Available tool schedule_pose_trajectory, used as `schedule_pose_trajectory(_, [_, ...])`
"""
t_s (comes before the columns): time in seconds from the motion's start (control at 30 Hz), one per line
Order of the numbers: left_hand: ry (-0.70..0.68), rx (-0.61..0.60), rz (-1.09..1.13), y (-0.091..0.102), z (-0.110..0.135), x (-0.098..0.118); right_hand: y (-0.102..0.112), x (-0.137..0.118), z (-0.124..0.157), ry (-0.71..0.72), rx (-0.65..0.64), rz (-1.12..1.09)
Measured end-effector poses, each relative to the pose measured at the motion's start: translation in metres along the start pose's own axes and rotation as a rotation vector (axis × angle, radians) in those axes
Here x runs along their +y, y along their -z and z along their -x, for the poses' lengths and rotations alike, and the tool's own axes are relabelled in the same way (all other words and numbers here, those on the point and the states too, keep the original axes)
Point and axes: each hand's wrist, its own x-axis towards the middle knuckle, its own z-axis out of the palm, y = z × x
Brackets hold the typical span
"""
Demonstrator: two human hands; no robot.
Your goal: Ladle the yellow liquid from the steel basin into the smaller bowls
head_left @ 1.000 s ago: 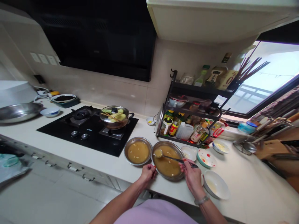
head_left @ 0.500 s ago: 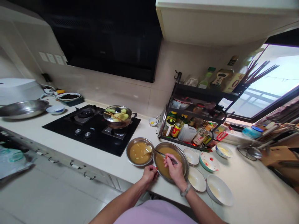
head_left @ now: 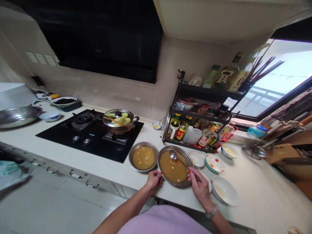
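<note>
My right hand (head_left: 198, 185) is closed around the handle of a metal ladle (head_left: 182, 162). The ladle's head is over the far side of the right metal bowl (head_left: 190, 157), which holds brown liquid with a few pale bits. At that bowl's near left edge, my left hand (head_left: 154, 180) is closed with its fingertips against the rim. A slightly smaller metal bowl (head_left: 131, 163) of similar liquid, with several pale pieces floating in it, stands just to the left.
On the black stove (head_left: 97, 144) sits a lidded pot (head_left: 119, 122) with green and yellow food inside. Several bowls, among them a white bowl (head_left: 230, 191), are to the right. Behind them stands a spice rack (head_left: 207, 118) with bottles. A metal pan (head_left: 19, 117) lies far left.
My right hand has moved the ladle rightward, from over the left bowl to over the right bowl. My left hand stays by the right bowl's rim. The view has shifted slightly.
</note>
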Motion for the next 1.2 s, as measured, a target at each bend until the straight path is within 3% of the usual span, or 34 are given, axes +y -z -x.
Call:
schedule_pose_trajectory(0.13, [-0.009, -0.005, -0.020, 0.001, 0.000, 0.000, 0.022, 0.017, 0.017, -0.058, 0.016, 0.000])
schedule_pose_trajectory(0.27, [-0.007, -0.012, -0.015, 0.001, 0.001, 0.000, 0.028, 0.028, 0.031, -0.160, 0.053, -0.007])
schedule_pose_trajectory(0.5, [0.002, -0.014, 0.011, 0.000, 0.004, 0.002, 0.030, 0.027, 0.025, -0.443, 0.351, -0.301])
schedule_pose_trajectory(0.63, [0.010, 0.000, 0.011, 0.001, 0.003, -0.001, 0.039, 0.021, 0.020, -0.510, 0.409, -0.455])
schedule_pose_trajectory(0.97, [0.018, 0.005, 0.018, 0.003, 0.002, -0.005, 0.082, 0.006, 0.023, -0.466, 0.498, -0.428])
schedule_pose_trajectory(1.2, [0.041, 0.010, 0.041, 0.005, 0.000, -0.005, 0.119, 0.005, 0.037, -0.380, 0.573, -0.174])
